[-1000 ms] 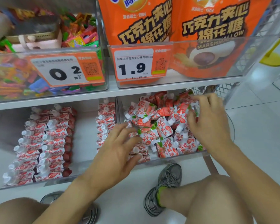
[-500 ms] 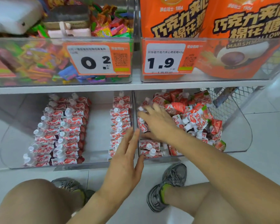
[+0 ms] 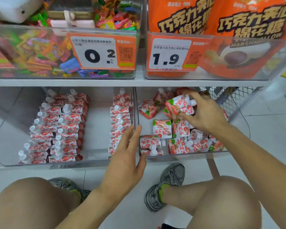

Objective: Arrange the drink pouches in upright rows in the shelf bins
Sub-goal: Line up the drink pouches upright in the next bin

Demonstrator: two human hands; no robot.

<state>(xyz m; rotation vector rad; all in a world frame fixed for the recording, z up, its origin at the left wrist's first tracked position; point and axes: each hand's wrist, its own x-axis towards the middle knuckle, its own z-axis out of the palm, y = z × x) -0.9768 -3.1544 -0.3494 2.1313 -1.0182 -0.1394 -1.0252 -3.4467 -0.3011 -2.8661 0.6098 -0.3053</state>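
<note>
Two clear bins sit on the lower shelf. The left bin (image 3: 96, 160) holds red-and-white drink pouches in upright rows: two rows (image 3: 56, 129) on its left side and one row (image 3: 120, 119) against its right wall. The right bin (image 3: 185, 156) holds a loose heap of pouches (image 3: 180, 134) with a short upright stack (image 3: 149, 144) at its front left. My right hand (image 3: 205, 114) holds one or two pouches (image 3: 180, 105) lifted above the heap. My left hand (image 3: 127, 156) hovers with straight fingers at the divider between the bins.
The upper shelf carries a bin of mixed candy (image 3: 40, 52) with a 0.2 price tag (image 3: 101, 52) and a bin of orange marshmallow bags (image 3: 229, 30) tagged 1.9. A wire basket (image 3: 224, 98) stands behind the right bin. My knees and grey shoes (image 3: 167, 185) are on the white floor below.
My right hand moved from the front left of the right bin to the back right and lifted pouches out of the heap. My left hand stayed near the divider.
</note>
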